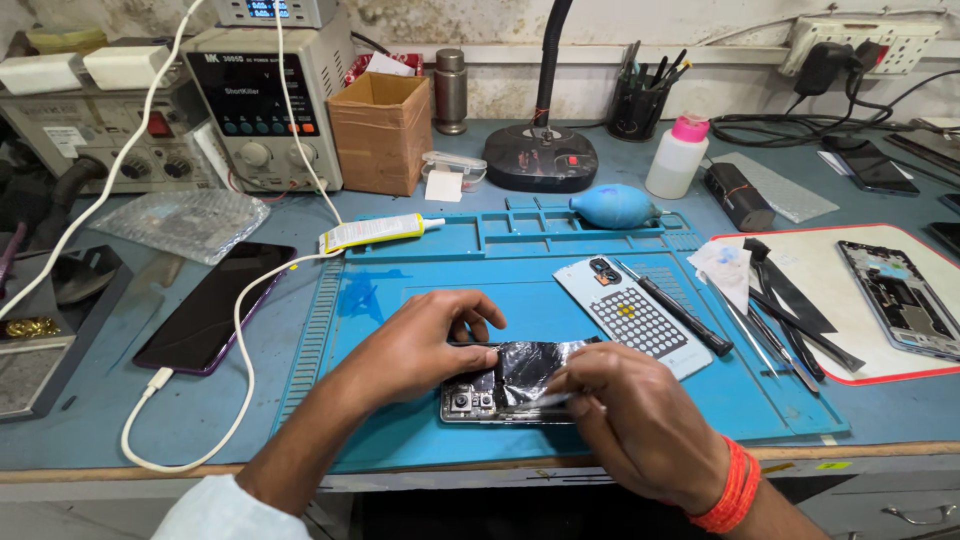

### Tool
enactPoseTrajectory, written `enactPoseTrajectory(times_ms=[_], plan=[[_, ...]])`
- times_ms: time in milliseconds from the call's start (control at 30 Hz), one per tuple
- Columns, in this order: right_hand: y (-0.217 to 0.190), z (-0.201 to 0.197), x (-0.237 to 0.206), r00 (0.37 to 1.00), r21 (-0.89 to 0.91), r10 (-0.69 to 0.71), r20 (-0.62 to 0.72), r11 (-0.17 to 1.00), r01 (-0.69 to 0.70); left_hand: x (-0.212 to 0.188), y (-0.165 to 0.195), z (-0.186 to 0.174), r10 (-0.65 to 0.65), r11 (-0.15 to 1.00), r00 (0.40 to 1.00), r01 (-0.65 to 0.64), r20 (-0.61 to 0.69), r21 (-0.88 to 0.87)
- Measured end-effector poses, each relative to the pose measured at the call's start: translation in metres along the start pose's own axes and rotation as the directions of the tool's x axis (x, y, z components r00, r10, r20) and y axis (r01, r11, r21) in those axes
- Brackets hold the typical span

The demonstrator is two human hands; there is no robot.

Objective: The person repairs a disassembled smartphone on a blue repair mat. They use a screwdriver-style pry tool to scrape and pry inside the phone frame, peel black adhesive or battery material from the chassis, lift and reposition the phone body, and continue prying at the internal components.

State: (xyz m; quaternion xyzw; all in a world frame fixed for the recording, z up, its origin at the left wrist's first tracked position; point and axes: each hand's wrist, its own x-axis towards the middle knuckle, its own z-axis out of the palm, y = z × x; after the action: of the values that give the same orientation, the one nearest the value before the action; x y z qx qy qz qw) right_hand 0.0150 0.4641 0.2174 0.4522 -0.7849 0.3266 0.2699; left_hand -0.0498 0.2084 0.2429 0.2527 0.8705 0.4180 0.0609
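Observation:
An opened phone (478, 400) lies on the blue work mat (420, 300), its camera end facing left and a crinkled silver-black foil sheet (530, 365) across its insides. My left hand (420, 345) rests on the phone's far edge and presses it down. My right hand (625, 415) is closed around thin metal tweezers (535, 402), whose tip touches the foil near the phone's middle. The phone's light back cover (630, 315) with a dotted pattern lies just behind my right hand.
A dark phone (215, 305) on a white cable lies left of the mat. A glue tube (375, 232), a blue air blower (613, 206), a white bottle (677, 155), loose tools (790, 320) and another opened phone (900, 298) sit behind and to the right. Bench instruments stand at the back left.

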Motion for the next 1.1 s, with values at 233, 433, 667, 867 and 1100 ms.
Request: enactPoseTrajectory(times_ms=[233, 433, 667, 867, 1100], plan=[[0.012, 0.013, -0.004, 0.935, 0.093, 0.342, -0.093, 0.938, -0.333, 0.013, -0.012, 0.0, -0.006, 1.0, 0.999, 0.006, 0.044, -0.016], [0.007, 0.014, 0.008, 0.907, 0.061, 0.419, -0.044, 0.907, -0.416, 0.017, -0.005, 0.007, -0.135, 0.989, 0.991, 0.133, 0.02, 0.071], [0.001, 0.01, 0.005, 0.915, 0.115, 0.396, -0.076, 0.915, -0.387, 0.016, -0.011, 0.003, 0.004, 1.0, 0.996, -0.001, 0.086, -0.028], [0.004, 0.009, 0.005, 0.864, 0.075, 0.501, -0.05, 0.864, -0.497, 0.037, -0.02, 0.004, -0.107, 0.992, 0.975, 0.117, 0.193, -0.039], [0.007, 0.01, 0.002, 0.896, 0.12, 0.434, -0.093, 0.898, -0.422, 0.025, -0.015, -0.005, -0.053, 0.998, 0.962, 0.048, 0.269, 0.028]])
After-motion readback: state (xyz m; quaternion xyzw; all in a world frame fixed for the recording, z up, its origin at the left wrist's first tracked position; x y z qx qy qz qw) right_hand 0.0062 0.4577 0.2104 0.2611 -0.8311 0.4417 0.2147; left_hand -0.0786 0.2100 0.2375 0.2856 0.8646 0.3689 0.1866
